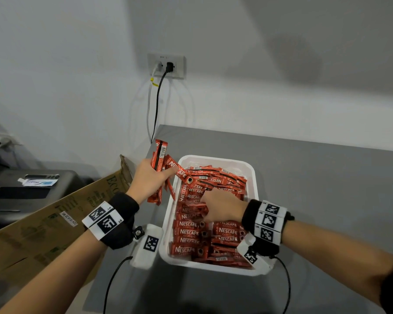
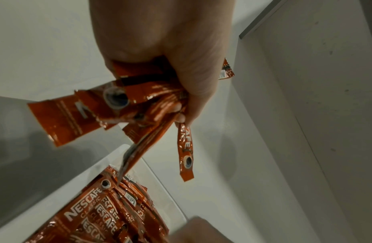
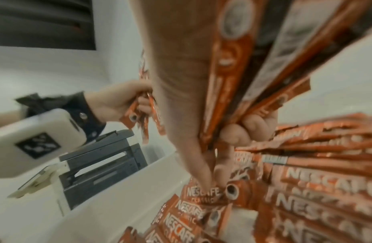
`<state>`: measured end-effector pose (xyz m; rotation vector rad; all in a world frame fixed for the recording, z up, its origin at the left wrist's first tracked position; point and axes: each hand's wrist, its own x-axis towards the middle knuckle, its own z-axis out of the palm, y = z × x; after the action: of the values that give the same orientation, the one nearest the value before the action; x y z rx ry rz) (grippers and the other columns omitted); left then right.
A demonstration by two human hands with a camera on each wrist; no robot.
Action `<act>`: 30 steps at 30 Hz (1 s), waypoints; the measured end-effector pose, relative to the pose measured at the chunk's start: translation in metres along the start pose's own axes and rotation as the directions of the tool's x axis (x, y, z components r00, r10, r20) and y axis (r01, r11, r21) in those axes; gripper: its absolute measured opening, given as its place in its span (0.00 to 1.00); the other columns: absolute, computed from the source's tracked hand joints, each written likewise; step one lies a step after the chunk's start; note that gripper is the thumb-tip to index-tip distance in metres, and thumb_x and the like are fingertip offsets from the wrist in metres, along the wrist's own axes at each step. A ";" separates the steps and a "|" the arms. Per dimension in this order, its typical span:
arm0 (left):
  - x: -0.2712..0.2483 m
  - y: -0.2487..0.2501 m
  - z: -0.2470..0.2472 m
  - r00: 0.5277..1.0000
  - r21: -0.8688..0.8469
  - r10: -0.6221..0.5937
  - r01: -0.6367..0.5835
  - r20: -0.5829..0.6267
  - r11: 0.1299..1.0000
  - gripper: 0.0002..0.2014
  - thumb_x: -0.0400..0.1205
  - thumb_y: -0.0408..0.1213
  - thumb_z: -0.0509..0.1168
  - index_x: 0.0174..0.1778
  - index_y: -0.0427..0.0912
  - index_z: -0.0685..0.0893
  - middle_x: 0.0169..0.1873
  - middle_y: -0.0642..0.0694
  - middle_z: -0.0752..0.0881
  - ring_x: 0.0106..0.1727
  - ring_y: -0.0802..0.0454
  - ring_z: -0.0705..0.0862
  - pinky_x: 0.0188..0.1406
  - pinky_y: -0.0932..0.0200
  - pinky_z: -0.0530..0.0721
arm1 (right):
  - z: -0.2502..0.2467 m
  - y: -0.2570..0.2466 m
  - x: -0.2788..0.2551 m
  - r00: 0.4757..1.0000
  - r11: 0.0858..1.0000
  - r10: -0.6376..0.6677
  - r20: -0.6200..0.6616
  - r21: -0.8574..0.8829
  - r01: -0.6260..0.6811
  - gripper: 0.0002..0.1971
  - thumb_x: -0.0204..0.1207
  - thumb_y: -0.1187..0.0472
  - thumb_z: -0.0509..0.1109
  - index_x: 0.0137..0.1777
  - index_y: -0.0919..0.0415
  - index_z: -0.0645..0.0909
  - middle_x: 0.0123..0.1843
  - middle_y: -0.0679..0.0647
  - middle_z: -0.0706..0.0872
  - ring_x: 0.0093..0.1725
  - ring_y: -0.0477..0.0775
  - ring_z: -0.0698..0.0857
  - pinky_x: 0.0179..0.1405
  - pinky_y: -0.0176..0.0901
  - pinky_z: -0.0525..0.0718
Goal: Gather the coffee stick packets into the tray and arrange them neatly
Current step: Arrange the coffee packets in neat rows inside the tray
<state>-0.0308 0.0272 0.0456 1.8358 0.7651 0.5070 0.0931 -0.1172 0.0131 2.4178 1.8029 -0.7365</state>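
A white tray [image 1: 251, 175] on the grey table holds many red coffee stick packets [image 1: 191, 233], neat rows at the near end and a loose heap [image 1: 216, 180] at the far end. My left hand [image 1: 149, 180] hovers over the tray's far left corner and grips a bunch of packets [image 1: 160, 155] that stick up and down. The same bunch [image 2: 139, 98] fans out below the fist in the left wrist view. My right hand [image 1: 220, 208] is down in the middle of the tray, fingers curled round several packets [image 3: 254, 78], the thumb [image 3: 204, 177] touching the pile.
The grey table [image 1: 315, 177] runs right and toward me. A cardboard box [image 1: 55, 223] leans at the left edge. Beyond it stands a dark printer [image 1: 27, 189]. A wall socket [image 1: 166, 65] with two cables hangs above the table's far corner.
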 end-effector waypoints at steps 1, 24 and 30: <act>0.000 -0.001 0.000 1.000 -0.006 -0.007 0.007 -0.003 1.000 0.11 0.78 0.37 0.69 0.34 0.35 0.80 0.22 0.47 0.80 0.16 0.62 0.77 0.24 0.68 0.78 | -0.001 0.004 -0.008 0.999 1.000 -0.008 0.043 -0.001 0.008 0.10 0.73 0.58 0.75 0.49 0.63 0.84 0.41 0.53 0.87 0.37 0.50 0.85 0.35 0.41 0.86; -0.008 0.001 0.009 0.999 0.006 -0.019 0.018 0.047 1.000 0.11 0.78 0.39 0.70 0.34 0.36 0.80 0.21 0.51 0.80 0.17 0.63 0.78 0.31 0.63 0.78 | 0.023 0.000 -0.052 0.970 0.978 -0.067 0.232 -0.178 0.110 0.18 0.73 0.51 0.74 0.52 0.66 0.80 0.45 0.58 0.86 0.40 0.55 0.83 0.45 0.50 0.88; -0.007 -0.002 0.008 0.997 0.010 -0.046 0.045 0.065 0.999 0.11 0.77 0.41 0.70 0.32 0.39 0.81 0.24 0.49 0.82 0.22 0.58 0.79 0.35 0.60 0.80 | 0.008 0.020 -0.054 0.961 0.997 -0.068 0.270 0.056 0.055 0.05 0.73 0.64 0.73 0.41 0.65 0.80 0.35 0.54 0.84 0.31 0.50 0.80 0.30 0.39 0.79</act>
<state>-0.0306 0.0174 0.0406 1.8301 0.7643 0.4135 0.0968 -0.1744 0.0220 2.1661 1.7751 -1.0697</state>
